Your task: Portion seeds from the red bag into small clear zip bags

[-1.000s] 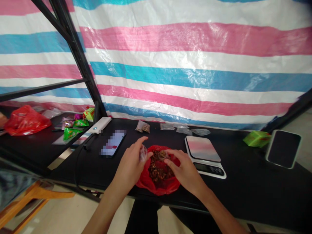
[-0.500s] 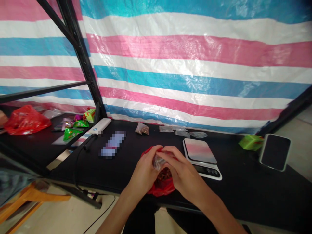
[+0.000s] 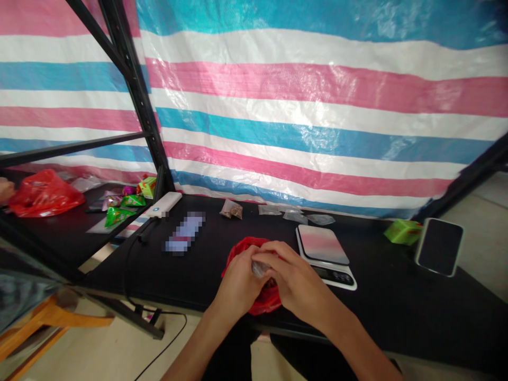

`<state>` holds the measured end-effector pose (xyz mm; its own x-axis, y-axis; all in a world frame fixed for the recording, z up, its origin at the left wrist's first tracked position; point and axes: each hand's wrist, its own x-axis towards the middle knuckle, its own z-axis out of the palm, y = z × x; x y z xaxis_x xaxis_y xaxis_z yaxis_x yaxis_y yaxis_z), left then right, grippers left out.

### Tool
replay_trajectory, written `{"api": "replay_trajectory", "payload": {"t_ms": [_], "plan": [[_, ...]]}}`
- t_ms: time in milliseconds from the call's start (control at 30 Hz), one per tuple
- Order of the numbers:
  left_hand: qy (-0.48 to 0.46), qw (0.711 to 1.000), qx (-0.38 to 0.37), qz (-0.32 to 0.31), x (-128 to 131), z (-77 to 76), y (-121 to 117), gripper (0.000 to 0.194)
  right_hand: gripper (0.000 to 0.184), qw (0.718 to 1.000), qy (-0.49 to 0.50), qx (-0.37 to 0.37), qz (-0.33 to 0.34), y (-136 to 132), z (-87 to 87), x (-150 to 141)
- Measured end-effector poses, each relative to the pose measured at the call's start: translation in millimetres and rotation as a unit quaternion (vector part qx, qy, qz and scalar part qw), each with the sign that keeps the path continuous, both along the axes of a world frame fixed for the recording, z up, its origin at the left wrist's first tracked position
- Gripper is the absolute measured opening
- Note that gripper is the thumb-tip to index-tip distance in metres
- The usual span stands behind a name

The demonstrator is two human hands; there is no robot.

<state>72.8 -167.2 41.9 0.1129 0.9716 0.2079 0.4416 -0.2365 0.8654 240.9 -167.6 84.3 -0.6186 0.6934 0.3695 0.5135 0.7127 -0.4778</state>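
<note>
Both hands meet over an open red plastic bag (image 3: 265, 306) near the table's front edge. Between them is a small clear plastic bag (image 3: 260, 269), mostly covered by fingers. My left hand (image 3: 239, 278) pinches it from the left, and my right hand (image 3: 291, 275) grips it from the right, fingertips close together. Dark reddish-brown bits show in the red bag below, largely hidden by the hands. Just right of my right hand lies a white digital scale (image 3: 323, 246) with nothing on its plate.
Along the back lie a filled small bag (image 3: 231, 209) and several flat clear bags (image 3: 296, 217). A phone (image 3: 186, 233) and white power strip (image 3: 164, 205) are left; a green box (image 3: 402, 232) and propped device (image 3: 440, 247) right. Another person's hand (image 3: 5, 190) is beside a red bag (image 3: 45, 194).
My fingers have closed in tighter around the small clear bag, and more of the red bag's back rim shows. The view has shifted slightly.
</note>
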Motion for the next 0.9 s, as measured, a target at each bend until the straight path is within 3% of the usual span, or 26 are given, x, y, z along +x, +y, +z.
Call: {"api": "replay_trajectory", "payload": {"t_ms": [200, 333, 533, 700, 900], "plan": [[-0.002, 1.000, -0.001, -0.004, 1, 0.2, -3, 0.013, 0.030, 0.996, -0.075, -0.034, -0.044, 4, 1.7, 5], [-0.030, 1.000, 0.000, -0.006, 4, -8.3, 0, 0.017, 0.038, 0.999, -0.031, -0.036, -0.008, 3, -2.7, 3], [-0.186, 0.975, -0.034, -0.114, 4, -13.6, 10, 0.030, 0.052, 0.999, 0.021, -0.002, 0.029, -1, -2.0, -2], [-0.176, 0.973, -0.049, -0.141, 2, -3.2, 8, 0.028, 0.058, 1.000, 0.009, -0.015, 0.019, -1, -2.7, -1], [-0.106, 0.990, -0.032, -0.091, 3, -5.1, 5, 0.025, 0.051, 0.999, -0.019, 0.004, -0.025, 2, -11.9, 0]]}}
